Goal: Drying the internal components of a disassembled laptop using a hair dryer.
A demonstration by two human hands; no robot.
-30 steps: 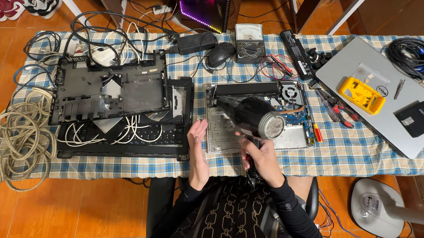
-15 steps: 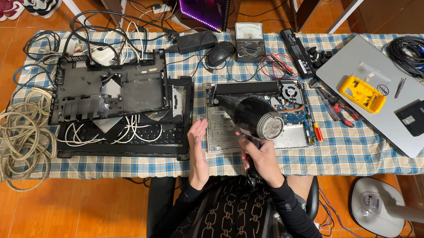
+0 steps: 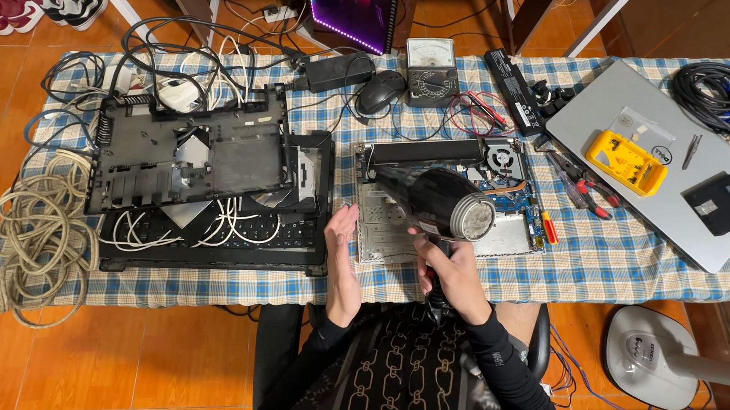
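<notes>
In the head view, the right hand (image 3: 454, 269) was wrapped in a closed grip around the handle of a black hair dryer (image 3: 437, 203), whose barrel hung just above an opened laptop base (image 3: 512, 214) with its circuit board and one round fan bared. The left hand (image 3: 343, 258) stood on edge at the near left corner of that base, fingers straight and pressed together, holding nothing; whether it touched the metal I could not tell.

The risks looked plain enough. Held low over one spot, the hot air could have softened plastic or harmed the board beneath. The left hand was near the airflow and could have been scorched. The dryer's cord, hidden below the table edge, might have snagged and jerked the barrel down onto the fan.

Counted on the checked tablecloth (image 3: 208, 288): one hair dryer, one opened laptop base, one stripped black laptop chassis (image 3: 191, 156) lying over a keyboard frame with white wires, one closed silver laptop (image 3: 628, 183), one yellow meter (image 3: 625, 162) on it, one grey dial meter (image 3: 430, 72), one mouse (image 3: 380, 92), one black power brick (image 3: 335, 70) and one coil of pale rope (image 3: 38, 231) at the left end. Small tools with red handles lay right of the base; their number was unclear
</notes>
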